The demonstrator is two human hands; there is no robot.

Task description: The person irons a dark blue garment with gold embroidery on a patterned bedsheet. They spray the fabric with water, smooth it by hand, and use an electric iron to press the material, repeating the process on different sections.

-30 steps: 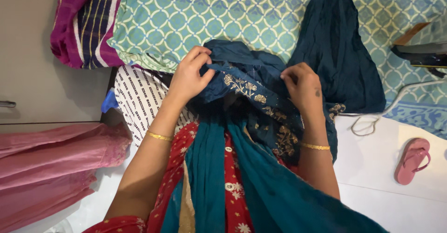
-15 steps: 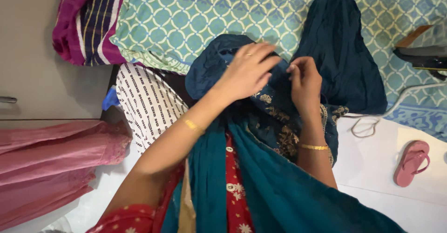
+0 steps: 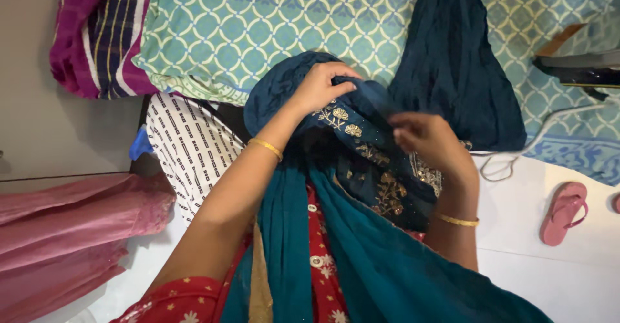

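Observation:
A dark blue garment with gold floral embroidery [image 3: 371,161] is bunched in front of me at the edge of the bed. My left hand [image 3: 320,85] grips its upper fold near the embroidered border. My right hand [image 3: 429,139] pinches the same cloth a little lower on the right. A teal scarf [image 3: 361,258] hangs down over my red dress below both arms. A second dark blue cloth [image 3: 452,71] lies spread on the patterned bedsheet behind.
A green-and-cream patterned bedsheet [image 3: 258,26] covers the bed. A purple striped cloth [image 3: 97,32] lies at its left end, a white patterned cloth [image 3: 187,148] hangs beside it, pink fabric [image 3: 71,232] sits low left. A pink slipper [image 3: 565,212] and cord [image 3: 497,168] lie on the white floor.
My left hand drew back left from the right hand and now holds the upper fold. My right hand dropped lower and right. The embroidered border shows again.

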